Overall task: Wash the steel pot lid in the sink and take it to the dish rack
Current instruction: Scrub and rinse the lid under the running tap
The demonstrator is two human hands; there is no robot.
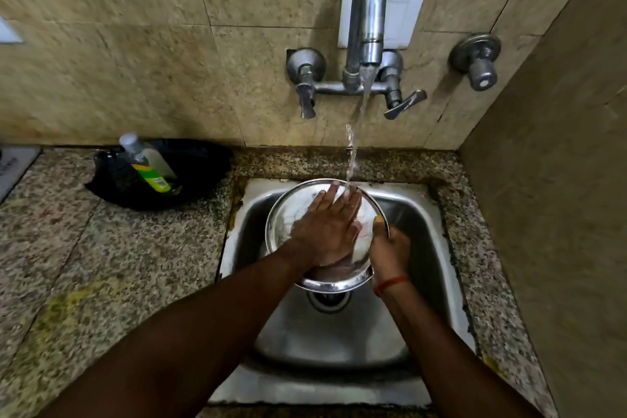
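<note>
The round steel pot lid is held tilted over the steel sink, under running water from the tap. My left hand lies flat on the lid's shiny face, fingers spread, with the stream hitting the fingertips. My right hand grips the lid's right rim, thumb on top of the edge; a red thread circles that wrist. The lid's lower part is hidden behind my left hand. No dish rack is in view.
A black basin holding a dish-soap bottle sits on the granite counter left of the sink. Two tap levers and a separate wall valve are on the tiled wall. A side wall stands close on the right.
</note>
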